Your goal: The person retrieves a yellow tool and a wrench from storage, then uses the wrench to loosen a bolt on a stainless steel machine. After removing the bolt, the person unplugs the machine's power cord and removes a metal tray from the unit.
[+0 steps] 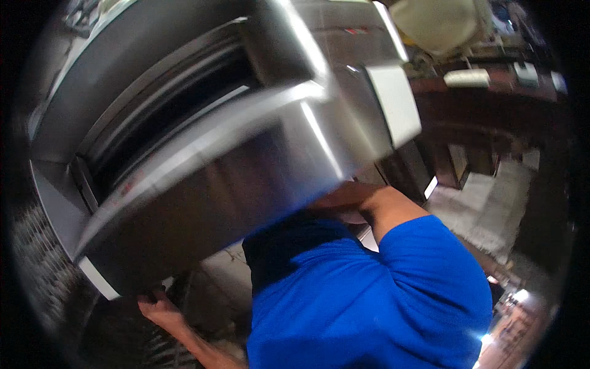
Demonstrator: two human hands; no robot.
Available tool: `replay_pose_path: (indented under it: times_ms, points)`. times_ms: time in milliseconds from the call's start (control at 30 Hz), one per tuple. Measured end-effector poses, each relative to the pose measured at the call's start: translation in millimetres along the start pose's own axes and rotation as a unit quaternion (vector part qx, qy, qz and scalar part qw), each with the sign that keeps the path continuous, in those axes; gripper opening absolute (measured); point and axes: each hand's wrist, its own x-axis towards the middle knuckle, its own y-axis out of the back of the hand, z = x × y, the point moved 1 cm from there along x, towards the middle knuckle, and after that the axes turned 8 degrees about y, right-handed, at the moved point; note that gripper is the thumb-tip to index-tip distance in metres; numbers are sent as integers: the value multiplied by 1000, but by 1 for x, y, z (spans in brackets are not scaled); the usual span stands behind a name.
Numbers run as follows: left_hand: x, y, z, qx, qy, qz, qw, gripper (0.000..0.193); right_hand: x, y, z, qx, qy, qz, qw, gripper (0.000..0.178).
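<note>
A large stainless steel appliance body (pixel 215 190), box-shaped with a dark slot along its upper side and white end pieces, fills the left and middle of the picture, tilted and smeared by motion. My left hand (pixel 158 309) is at its lower left corner, fingers curled closed beside a small dark part below the metal edge; what they hold is too blurred to name. My right forearm (pixel 350 197) goes behind the lower right part of the metal body, and the right hand is hidden there.
At the right run dark brown counters (pixel 485 92) with a pale box-shaped object (pixel 467 78) on top, above light floor tiles (pixel 467 197). A rounded cream-coloured object (pixel 436 21) stands at the top right. A ribbed dark surface (pixel 43 246) lies at the left.
</note>
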Motion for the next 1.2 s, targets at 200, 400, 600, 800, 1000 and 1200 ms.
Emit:
replay_pose_path:
  times_ms: [200,400,600,800,1000,1200]
  points:
    - [20,7,-16,64,-133,-16,989,44,20,-73,-19,-72,104,122,984,48]
    - [65,22,-60,270,-248,32,930,60,-59,-222,32,48,2,354,934,41]
    - [106,19,-84,325,-303,55,894,51,-156,-315,118,140,-200,327,913,40]
    - [129,26,-87,305,-249,49,918,59,-224,-370,209,151,-353,519,764,40]
    - [77,14,-35,362,-156,145,908,57,-281,-344,307,177,-440,537,698,39]
    - [4,30,-48,477,-224,168,833,57,-286,-276,470,172,-405,578,688,39]
